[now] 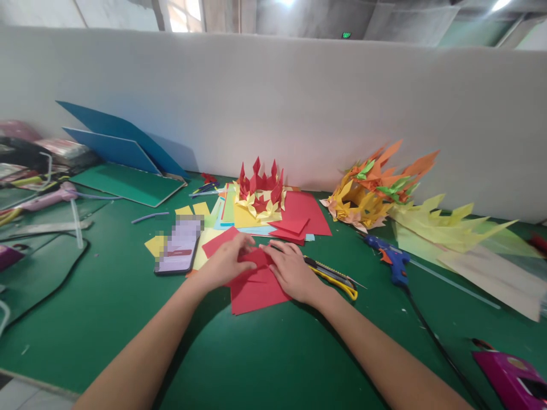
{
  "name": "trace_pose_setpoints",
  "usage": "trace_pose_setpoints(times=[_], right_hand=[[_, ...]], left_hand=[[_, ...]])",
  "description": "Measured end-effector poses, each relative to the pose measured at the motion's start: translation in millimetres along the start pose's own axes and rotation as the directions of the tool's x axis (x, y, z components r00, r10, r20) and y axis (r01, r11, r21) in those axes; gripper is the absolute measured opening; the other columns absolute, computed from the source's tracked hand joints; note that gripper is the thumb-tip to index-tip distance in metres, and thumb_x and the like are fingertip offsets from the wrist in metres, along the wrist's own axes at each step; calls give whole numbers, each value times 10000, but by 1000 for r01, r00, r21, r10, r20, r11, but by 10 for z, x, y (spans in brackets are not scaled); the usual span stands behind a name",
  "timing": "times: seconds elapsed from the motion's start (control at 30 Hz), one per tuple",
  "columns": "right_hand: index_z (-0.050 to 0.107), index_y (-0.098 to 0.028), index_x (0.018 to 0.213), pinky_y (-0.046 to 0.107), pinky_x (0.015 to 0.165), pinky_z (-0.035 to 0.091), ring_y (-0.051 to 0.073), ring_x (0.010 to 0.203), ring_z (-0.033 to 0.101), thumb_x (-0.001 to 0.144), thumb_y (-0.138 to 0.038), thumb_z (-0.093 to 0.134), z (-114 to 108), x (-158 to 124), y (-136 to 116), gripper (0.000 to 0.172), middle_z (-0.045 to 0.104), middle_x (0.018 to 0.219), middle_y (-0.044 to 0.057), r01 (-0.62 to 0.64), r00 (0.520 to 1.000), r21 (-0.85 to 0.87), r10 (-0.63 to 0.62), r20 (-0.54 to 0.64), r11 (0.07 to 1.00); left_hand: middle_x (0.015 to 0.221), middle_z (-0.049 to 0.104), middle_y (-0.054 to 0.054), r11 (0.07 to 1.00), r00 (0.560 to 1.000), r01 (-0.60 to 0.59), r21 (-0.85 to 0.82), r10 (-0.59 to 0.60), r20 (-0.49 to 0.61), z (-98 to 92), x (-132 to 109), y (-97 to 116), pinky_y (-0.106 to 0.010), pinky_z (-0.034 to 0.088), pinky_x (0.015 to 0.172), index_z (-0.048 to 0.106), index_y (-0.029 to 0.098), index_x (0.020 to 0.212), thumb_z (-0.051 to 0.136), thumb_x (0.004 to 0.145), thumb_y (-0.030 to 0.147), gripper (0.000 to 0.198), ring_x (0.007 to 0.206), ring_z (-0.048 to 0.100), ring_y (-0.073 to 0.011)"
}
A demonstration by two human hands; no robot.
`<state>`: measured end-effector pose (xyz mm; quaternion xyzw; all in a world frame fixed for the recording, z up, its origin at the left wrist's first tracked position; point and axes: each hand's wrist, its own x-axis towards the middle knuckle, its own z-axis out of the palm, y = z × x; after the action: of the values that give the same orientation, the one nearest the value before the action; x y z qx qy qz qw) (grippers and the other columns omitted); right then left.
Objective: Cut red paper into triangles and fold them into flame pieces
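Observation:
Both hands are at a small piece of red paper (261,259), folded, over larger red sheets (256,299) on the table. My left hand (228,259) grips its left side, thumb below and fingers curled above. My right hand (294,272) holds its right side, with bent fingers over the top edge and the thumb below. The fingers partly hide the fold. A yellow utility knife (335,276) lies beside my right hand. Left of my left hand is a phone (179,245), its screen partly blurred. Behind the hands stands a red and yellow paper crown (259,188).
Red and coloured sheets (314,210) lie under and beside the crown. At right are an orange and yellow paper crown (363,196), a blue glue gun (395,262) with a cord, and a magenta object (510,376). Blue boards (115,148) and a pink glue gun (55,199) are left.

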<state>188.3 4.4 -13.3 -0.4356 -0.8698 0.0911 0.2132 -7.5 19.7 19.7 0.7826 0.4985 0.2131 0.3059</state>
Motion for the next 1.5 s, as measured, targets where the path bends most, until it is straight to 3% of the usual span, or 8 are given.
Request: trace_pose_setpoints(times=[0.1, 0.23, 0.4, 0.6, 0.8, 1.0, 1.2, 1.5], right_hand=[[480, -158, 1249, 463, 1006, 268, 248, 1240, 403, 874, -103, 379, 0, 2, -29, 392, 566, 1258, 114, -3, 1000, 0, 3, 26, 1000], [485, -182, 1223, 461, 998, 244, 247, 1216, 423, 862, -106, 401, 8, -26, -26, 379, 580, 1230, 103, 11, 1000, 19, -11, -26, 1000], [508, -185, 1158, 437, 947, 297, 244, 1114, 495, 848, -99, 401, 11, -37, 0, 339, 588, 1146, 121, 63, 991, 26, -60, -122, 998], [518, -195, 899, 317, 761, 441, 197, 835, 557, 859, -103, 363, -77, -41, 64, 185, 588, 860, 78, 161, 917, 153, -90, -389, 975], [599, -201, 862, 354, 822, 452, 215, 930, 556, 841, -84, 349, -219, -61, 297, 276, 541, 964, 101, -109, 795, 74, 131, -592, 991], [605, -149, 1118, 544, 951, 284, 344, 1233, 364, 857, -172, 445, -200, -82, 304, 307, 431, 1350, 179, -356, 837, -233, 198, -510, 905], [655, -208, 1036, 437, 871, 284, 257, 1053, 489, 876, -268, 501, -143, -106, -8, 229, 630, 1142, 83, -154, 967, -214, 103, -232, 965], [653, -179, 1056, 400, 802, 302, 258, 999, 482, 854, -392, 563, -67, -158, -63, 307, 647, 1068, 94, -83, 994, -167, 69, -84, 983]], left_hand=[[949, 576, -34, 998, 968, 44, 35, -34, -249, -55, 69, -125, -323, 470, 761, 407, 212, 930, 598, 709, 168, 296, 871, 597, -190], [943, 570, -50, 986, 936, 54, 160, 5, -352, -67, 154, -269, -348, 466, 744, 437, 208, 925, 596, 705, 121, 286, 843, 585, -209], [1064, 532, -111, 897, 899, -50, 440, 232, -372, -43, 202, -418, -407, 439, 838, 567, 184, 845, 585, 733, 126, 127, 970, 531, -266], [999, 568, -71, 878, 934, -137, 458, 269, -236, -30, 177, -446, -377, 444, 858, 647, 212, 866, 488, 842, 183, 163, 929, 552, -222], [985, 567, -82, 876, 946, -64, 478, 205, -250, -38, 190, -385, -362, 458, 813, 667, 203, 865, 414, 863, 146, 259, 898, 554, -221], [1049, 580, -112, 833, 937, -9, 554, 201, -287, -43, 196, -378, -391, 445, 829, 696, 189, 877, 413, 860, 137, 288, 943, 551, -255], [1135, 614, -83, 835, 950, -239, 496, 307, -60, 18, 151, -265, -423, 364, 961, 616, 206, 1081, 570, 832, 369, 301, 1068, 527, -254], [1161, 577, -79, 873, 973, -217, 436, 231, 23, 113, 122, -217, -450, 370, 911, 550, 236, 1160, 629, 786, 391, 413, 1089, 490, -272]])
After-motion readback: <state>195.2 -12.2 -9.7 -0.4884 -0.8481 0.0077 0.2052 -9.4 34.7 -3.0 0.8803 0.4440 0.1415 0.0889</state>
